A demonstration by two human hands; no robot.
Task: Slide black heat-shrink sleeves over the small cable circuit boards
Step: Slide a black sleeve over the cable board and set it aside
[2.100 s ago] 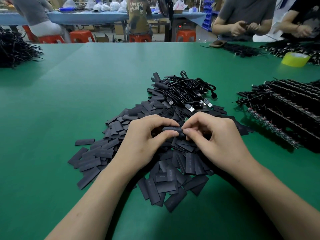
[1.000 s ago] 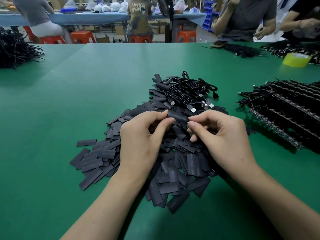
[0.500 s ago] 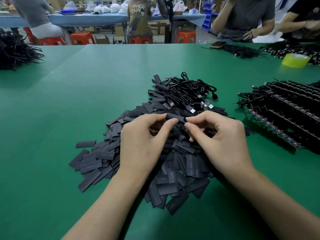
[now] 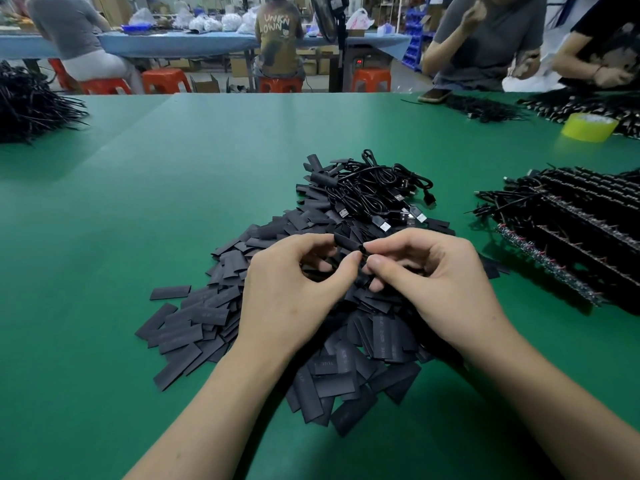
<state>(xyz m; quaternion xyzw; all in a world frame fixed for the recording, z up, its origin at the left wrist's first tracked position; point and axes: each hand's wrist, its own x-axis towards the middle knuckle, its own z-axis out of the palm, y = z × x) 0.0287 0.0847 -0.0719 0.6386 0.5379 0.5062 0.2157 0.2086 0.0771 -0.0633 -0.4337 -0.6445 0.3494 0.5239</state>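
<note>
Black heat-shrink sleeves [image 4: 194, 320]: flat rectangular pieces heaped on the green table mat [image 4: 138, 209], nearest the viewer, and spreading out under both forearms.
Left hand [image 4: 294, 289]: raised just above the heap, with thumb and forefinger pinching the left end of one rounded black sleeve [image 4: 346, 241]; the other fingers are curled beneath.
Right hand [image 4: 440, 282]: close beside the left, fingertips almost meeting it. Thumb and curled fingers pinch the same sleeve at its open right end.
Rounded black sleeve: held between the two hands, tilted down to the right. Whether a board sits inside it cannot be told.
Coiled black cables with silver USB plugs [image 4: 374, 192]: tangled on the far end of the heap, just beyond the hands.
Rows of black cables with small circuit boards [image 4: 571, 216]: laid in lines to the right, apart from the heap.
Yellow tape roll [image 4: 588, 128]: lying flat further back on the right.
Loose black wire heap [image 4: 27, 102]: at the far left edge.
Seated people [image 4: 485, 39]: at the table's far side and at the blue table behind.
</note>
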